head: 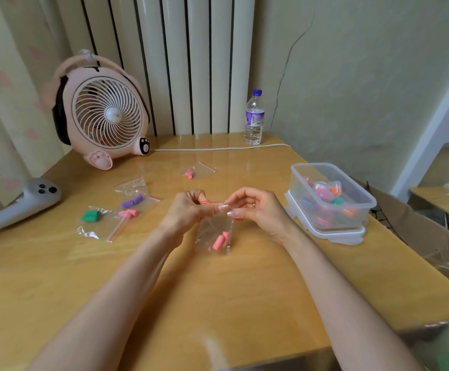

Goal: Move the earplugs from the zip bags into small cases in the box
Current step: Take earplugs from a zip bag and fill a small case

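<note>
While the left hand (188, 210) and right hand (255, 207) each pinch the red-lined top edge of a zip bag (214, 231), its pink earplugs (221, 241) hang just below the fingers. The clear box (362, 214) of small cases (322, 188) sits right of the right hand. More bags (129, 199) lie left of the left hand. Open table (218, 303) runs from the wrists to its near edge.

Clear, red-striped zip bag (209, 231), pink earplugs (221, 241) inside — green earplugs (90, 216), purple earplugs (131, 202), pink fan (105, 113), honey wood-grain desk (218, 303).
</note>
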Demonstrator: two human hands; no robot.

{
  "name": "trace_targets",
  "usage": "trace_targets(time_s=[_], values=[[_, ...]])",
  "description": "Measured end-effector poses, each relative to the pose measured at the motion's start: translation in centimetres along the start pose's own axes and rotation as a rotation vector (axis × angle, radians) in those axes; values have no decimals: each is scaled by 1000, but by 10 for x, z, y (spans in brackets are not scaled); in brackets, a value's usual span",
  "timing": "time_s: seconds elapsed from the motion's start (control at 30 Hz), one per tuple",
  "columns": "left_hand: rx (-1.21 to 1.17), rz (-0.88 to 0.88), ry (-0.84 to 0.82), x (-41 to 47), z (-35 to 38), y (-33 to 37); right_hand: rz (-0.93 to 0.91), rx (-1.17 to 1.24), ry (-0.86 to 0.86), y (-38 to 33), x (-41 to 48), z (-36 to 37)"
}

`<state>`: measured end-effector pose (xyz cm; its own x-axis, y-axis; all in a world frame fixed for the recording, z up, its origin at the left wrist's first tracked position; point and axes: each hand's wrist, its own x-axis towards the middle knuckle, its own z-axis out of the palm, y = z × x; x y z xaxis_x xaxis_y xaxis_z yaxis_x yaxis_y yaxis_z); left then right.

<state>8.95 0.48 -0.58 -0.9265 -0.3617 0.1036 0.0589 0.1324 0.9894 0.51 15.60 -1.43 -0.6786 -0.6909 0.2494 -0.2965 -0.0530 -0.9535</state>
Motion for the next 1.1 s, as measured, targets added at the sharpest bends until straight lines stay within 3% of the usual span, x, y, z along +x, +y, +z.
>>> trace_targets(time_s=[0.3, 0.53, 0.87, 1.1], values=[[16, 35, 21, 0, 1, -2, 24, -53, 41, 2, 0, 0], [-12, 2, -120, 2, -3, -4, -22, -144, 137, 4, 1, -7], [42, -40, -171, 2, 1, -8, -66, 53, -16, -7, -6, -4], [51, 103, -278, 1, -1, -7, -4, 102, -32, -8, -5, -6]])
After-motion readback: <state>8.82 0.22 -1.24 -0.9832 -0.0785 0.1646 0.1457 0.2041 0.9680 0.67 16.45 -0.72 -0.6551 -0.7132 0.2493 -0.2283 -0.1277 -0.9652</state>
